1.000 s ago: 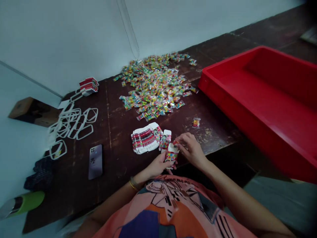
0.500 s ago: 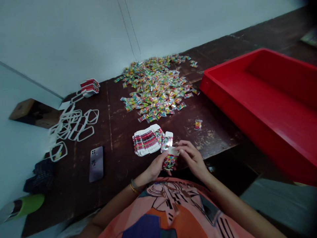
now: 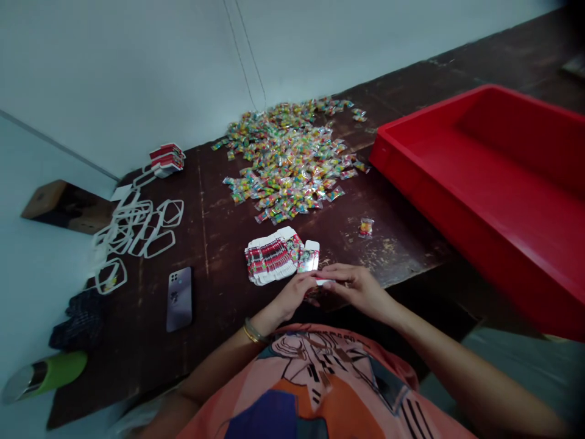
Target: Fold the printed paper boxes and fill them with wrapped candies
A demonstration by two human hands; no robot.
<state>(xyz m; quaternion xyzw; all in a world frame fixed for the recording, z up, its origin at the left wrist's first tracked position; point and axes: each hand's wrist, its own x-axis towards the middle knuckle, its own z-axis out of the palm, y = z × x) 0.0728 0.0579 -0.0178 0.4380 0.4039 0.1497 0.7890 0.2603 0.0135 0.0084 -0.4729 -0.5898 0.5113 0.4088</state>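
Apparently a packing workshop, scuffed counter [image 3: 228,228], heap of wrapped candies [image 3: 292,158], small cartons [image 3: 272,259] near the heap, red tray [image 3: 434,198] right of it

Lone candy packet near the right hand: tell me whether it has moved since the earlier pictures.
No; the lone candy packet lies in the same place, judged against the red tray.

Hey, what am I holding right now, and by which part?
A small box, held at its side by the left hand; the right hand touches its top end, grip unclear.

Dim, bluish light; blurred, dark corners.
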